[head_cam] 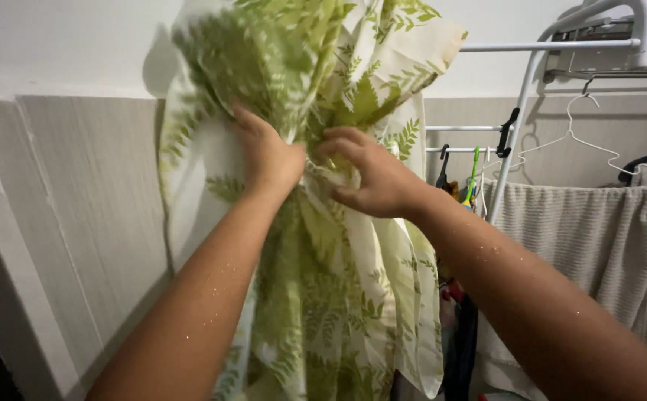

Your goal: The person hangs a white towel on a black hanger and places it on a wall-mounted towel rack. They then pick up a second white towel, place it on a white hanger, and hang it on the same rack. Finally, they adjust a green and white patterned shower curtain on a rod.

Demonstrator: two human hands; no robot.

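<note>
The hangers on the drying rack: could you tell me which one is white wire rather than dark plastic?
It is the thin white wire hanger hooked under the rack's top shelf, above the beige towel. The other hanger, at the far right, is dark and thicker.

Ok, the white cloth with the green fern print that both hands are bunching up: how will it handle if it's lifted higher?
The white fern-print cloth looks floppy: it gathers into tight pleats between the left hand and right hand and hangs limp below. It seems thin and probably light. Water droplets on both forearms hint it may be damp, so perhaps clingier and heavier.
</note>
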